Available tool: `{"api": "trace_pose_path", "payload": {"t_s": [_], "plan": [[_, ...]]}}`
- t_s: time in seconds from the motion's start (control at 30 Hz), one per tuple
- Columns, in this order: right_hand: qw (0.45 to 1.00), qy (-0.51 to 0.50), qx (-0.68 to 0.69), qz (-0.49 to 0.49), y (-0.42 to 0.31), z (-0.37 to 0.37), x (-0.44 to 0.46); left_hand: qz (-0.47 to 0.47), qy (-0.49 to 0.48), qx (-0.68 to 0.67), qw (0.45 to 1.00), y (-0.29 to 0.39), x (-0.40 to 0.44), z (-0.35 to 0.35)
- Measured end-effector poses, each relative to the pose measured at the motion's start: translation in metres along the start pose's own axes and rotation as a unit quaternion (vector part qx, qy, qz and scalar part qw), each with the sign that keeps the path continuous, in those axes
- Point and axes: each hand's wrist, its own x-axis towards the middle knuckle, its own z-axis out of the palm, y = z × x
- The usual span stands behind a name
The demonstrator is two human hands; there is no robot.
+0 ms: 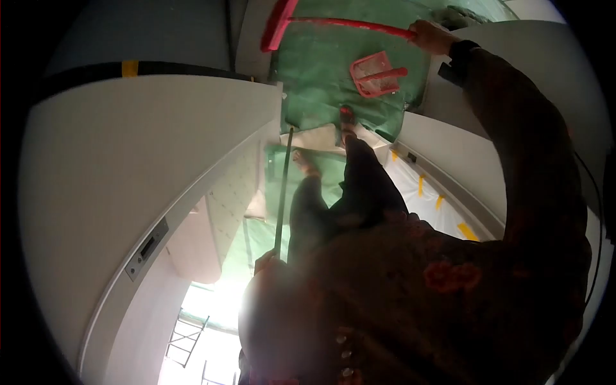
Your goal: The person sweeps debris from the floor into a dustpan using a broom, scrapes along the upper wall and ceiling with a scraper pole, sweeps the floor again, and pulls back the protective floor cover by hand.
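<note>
My right hand, at the end of an outstretched arm, is closed around the handle of a red broom. The broom's head lies to the left, by the wall. Below it on the green floor sheet rests a red dustpan, dusty inside. At my left side, my left hand grips a long thin pole, its far end near the floor edge. That hand is partly hidden by my blurred sleeve.
My feet stand at a doorway, one bare-looking, the other in a dark red shoe or slipper. A door panel with a lock plate is on the left. Taped plastic sheeting covers the right side. A metal ladder-like frame stands lower left.
</note>
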Motion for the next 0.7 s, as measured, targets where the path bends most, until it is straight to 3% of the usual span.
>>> {"api": "trace_pose_path", "payload": {"t_s": [0.07,0.13,0.17,0.23,0.27,0.33,0.43,0.5,0.57,0.6,0.63,0.7], "plan": [[0.979,0.02,-0.194,-0.054,0.028,-0.008,0.025,-0.011,-0.039,0.035,0.999,0.006,0.009,0.006],[0.974,0.058,-0.206,-0.07,0.048,0.008,0.037,0.096,-0.044,-0.008,0.994,0.008,0.002,0.016],[0.968,0.091,-0.217,-0.081,0.058,0.014,0.041,0.105,-0.044,-0.009,0.993,0.012,0.006,0.021],[0.982,0.021,-0.18,-0.059,0.058,0.019,0.05,0.295,-0.018,0.212,0.931,0.019,0.009,0.027],[0.984,-0.014,-0.175,-0.043,0.049,0.018,0.051,0.299,-0.018,0.213,0.93,0.029,0.008,0.032],[0.984,-0.046,-0.168,-0.025,0.051,0.025,0.059,0.017,-0.011,0.074,0.997,0.057,0.001,0.041],[0.985,-0.04,-0.166,-0.027,0.079,0.045,0.079,0.012,-0.004,0.067,0.998,0.087,-0.006,0.051],[0.98,-0.108,-0.147,0.078,0.106,0.033,0.085,0.037,-0.03,0.085,0.995,0.079,-0.001,0.048],[0.978,-0.095,-0.15,0.109,0.131,0.005,0.081,0.16,-0.042,0.261,0.951,0.106,-0.003,0.05],[0.974,-0.099,-0.16,0.126,0.142,-0.01,0.08,0.045,0.004,0.14,0.989,0.103,-0.004,0.052],[0.969,-0.102,-0.171,0.143,0.149,-0.026,0.078,0.086,-0.007,0.207,0.975,0.135,-0.011,0.056],[0.97,-0.083,-0.176,0.147,0.152,-0.06,0.067,0.091,-0.039,0.155,0.983,0.113,-0.002,0.05]]}}
